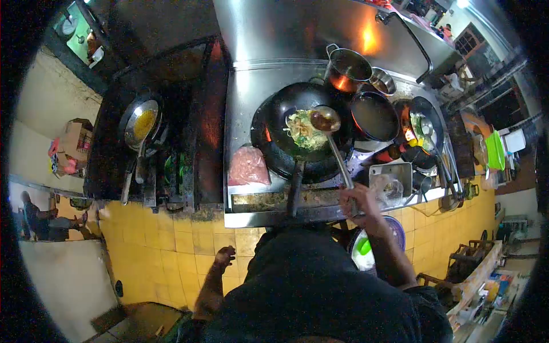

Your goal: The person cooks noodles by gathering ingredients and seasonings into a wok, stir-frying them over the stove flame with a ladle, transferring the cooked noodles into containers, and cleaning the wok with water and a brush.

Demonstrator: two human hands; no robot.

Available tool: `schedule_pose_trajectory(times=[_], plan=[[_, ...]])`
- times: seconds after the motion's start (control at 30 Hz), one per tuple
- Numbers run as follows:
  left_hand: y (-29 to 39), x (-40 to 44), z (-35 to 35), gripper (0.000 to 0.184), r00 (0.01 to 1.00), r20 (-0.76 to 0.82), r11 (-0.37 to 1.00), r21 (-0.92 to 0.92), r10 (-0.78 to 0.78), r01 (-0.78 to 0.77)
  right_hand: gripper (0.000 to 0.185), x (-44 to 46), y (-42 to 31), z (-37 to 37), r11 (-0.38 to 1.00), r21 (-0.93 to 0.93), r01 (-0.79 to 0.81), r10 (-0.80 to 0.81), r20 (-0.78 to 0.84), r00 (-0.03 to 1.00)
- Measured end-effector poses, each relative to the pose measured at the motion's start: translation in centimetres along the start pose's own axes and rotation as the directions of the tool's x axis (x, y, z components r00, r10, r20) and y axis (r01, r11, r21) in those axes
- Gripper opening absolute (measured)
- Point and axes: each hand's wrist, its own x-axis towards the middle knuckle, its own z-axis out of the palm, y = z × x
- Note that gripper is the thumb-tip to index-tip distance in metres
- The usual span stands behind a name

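Observation:
My right hand (360,201) is closed round the end of a long-handled metal ladle (341,163). The ladle's bowl, with something brown in it, hangs over a large black wok (274,123). Inside the wok lies a heap of pale food with green bits (304,134), which the ladle's bowl partly covers. The wok's handle (295,191) points toward my body. My left hand (225,257) hangs low at my left side, above the yellow tiled floor, its fingers curled with nothing visible in them.
A clear bag of pinkish food (249,166) lies left of the wok. To its right stand a deep pot (349,66), a dark pan (374,117) and a metal tray (391,174). Another pan (142,123) with yellow contents sits far left. A bucket (394,234) stands below my right forearm.

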Motion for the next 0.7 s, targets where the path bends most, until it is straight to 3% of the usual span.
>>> schedule_pose_trajectory(times=[0.03,0.07,0.1,0.13,0.17,0.2,0.27,0.3,0.33,0.37,0.4,0.47,0.5,0.53,0.6,0.67,0.7], plan=[[0.0,-0.2,-0.1,0.053,1.000,0.002,1.000,-0.017,-0.024,0.024,0.012,1.2,2.3,-0.9,0.951,-0.280,0.130,-0.145,-0.035,0.989],[0.0,-0.2,-0.5,0.051,0.999,0.002,0.998,-0.030,-0.046,0.046,0.012,1.1,2.3,-1.2,0.953,-0.275,0.132,-0.145,-0.028,0.989],[-0.1,-0.4,-0.6,0.051,0.999,-0.007,0.999,-0.029,-0.041,0.041,0.013,1.0,1.8,-1.8,0.707,-0.493,0.507,-0.427,0.274,0.862],[-0.6,-0.7,-0.6,0.051,0.998,-0.037,0.998,-0.016,-0.053,0.052,0.016,0.5,1.3,-2.6,0.939,-0.266,0.220,-0.168,0.204,0.964],[-1.2,-0.9,-0.3,0.050,0.996,-0.065,0.998,-0.007,-0.067,0.066,0.020,-0.5,-0.2,-2.1,0.994,0.014,-0.107,0.104,0.117,0.988],[-1.7,-0.9,0.0,0.050,0.995,-0.070,0.998,-0.012,-0.068,0.067,0.020,0.2,0.6,-2.8,0.994,0.011,-0.110,0.108,0.123,0.986],[-2.5,-1.0,0.2,0.050,0.995,-0.001,0.993,-0.062,-0.099,0.098,0.027,1.9,2.9,-4.9,0.984,-0.178,0.026,-0.003,0.127,0.992],[-2.1,-1.2,1.3,0.049,0.989,-0.056,0.991,-0.009,-0.133,0.133,0.027,0.8,1.3,-4.4,0.984,-0.177,0.026,-0.002,0.137,0.991],[-1.7,-1.4,2.5,0.049,0.989,-0.065,0.991,-0.017,-0.132,0.132,0.031,-0.9,-0.9,-4.3,0.859,-0.507,0.072,-0.032,0.087,0.996],[-0.9,-2.4,3.8,0.048,0.992,-0.074,0.994,-0.027,-0.103,0.101,0.034,-1.9,-2.3,-4.4,0.627,-0.774,0.087,-0.076,0.051,0.996],[-0.4,-2.7,4.8,0.047,0.994,-0.085,0.997,-0.037,-0.073,0.071,0.034,-1.5,-1.7,-5.7,0.625,-0.776,0.090,-0.067,0.061,0.996],[0.8,-2.6,6.7,0.045,0.995,-0.034,0.994,-0.062,-0.090,0.088,0.042,-0.6,0.3,-9.1,-0.031,-0.967,0.253,-0.388,0.244,0.889],[1.6,-2.4,7.9,0.043,0.998,0.022,0.981,-0.182,-0.066,0.068,0.055,-0.4,0.6,-9.1,0.036,-0.946,0.323,-0.415,0.280,0.866],[2.7,-2.0,9.0,0.042,0.997,0.074,0.953,-0.297,-0.035,0.055,0.055,0.9,1.8,-11.0,0.039,-0.944,0.329,-0.405,0.286,0.868],[6.5,-3.7,12.7,0.041,0.992,0.034,0.959,-0.264,0.118,-0.105,0.061,1.9,3.3,-14.1,-0.249,-0.869,0.428,-0.339,0.492,0.802],[10.0,-4.1,14.8,0.045,0.986,0.064,0.963,-0.233,0.151,-0.132,0.065,-0.2,0.7,-13.8,-0.453,-0.735,0.504,-0.203,0.636,0.745],[11.9,-4.7,15.5,0.047,0.980,0.078,0.959,-0.234,0.183,-0.160,0.063,-2.3,-2.4,-11.7,-0.270,-0.905,0.330,-0.181,0.384,0.905]])
